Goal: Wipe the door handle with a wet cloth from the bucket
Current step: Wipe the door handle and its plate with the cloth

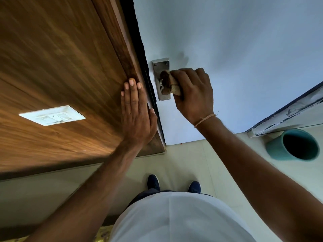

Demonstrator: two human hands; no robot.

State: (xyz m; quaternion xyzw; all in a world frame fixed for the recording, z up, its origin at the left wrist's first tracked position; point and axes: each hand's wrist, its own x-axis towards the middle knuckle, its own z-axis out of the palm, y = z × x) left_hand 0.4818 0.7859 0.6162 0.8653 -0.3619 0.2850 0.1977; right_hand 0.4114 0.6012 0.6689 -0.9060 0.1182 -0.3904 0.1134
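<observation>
Right hand (194, 95) grips one brown cloth (170, 82) against the door handle plate (160, 65); left hand (135, 110), flat open at nine o'clock, presses the wooden frame (70, 58); one teal bucket (274, 145) at four o'clock.

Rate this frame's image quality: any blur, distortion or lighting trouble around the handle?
Head view: strong wide-angle distortion bends the wood panel and door edges; the panel grain is smeared by motion blur; the right hand with its cloth hides the handle, leaving only the plate sharp; soft even light, faint shadow above the hand, no glare.
</observation>
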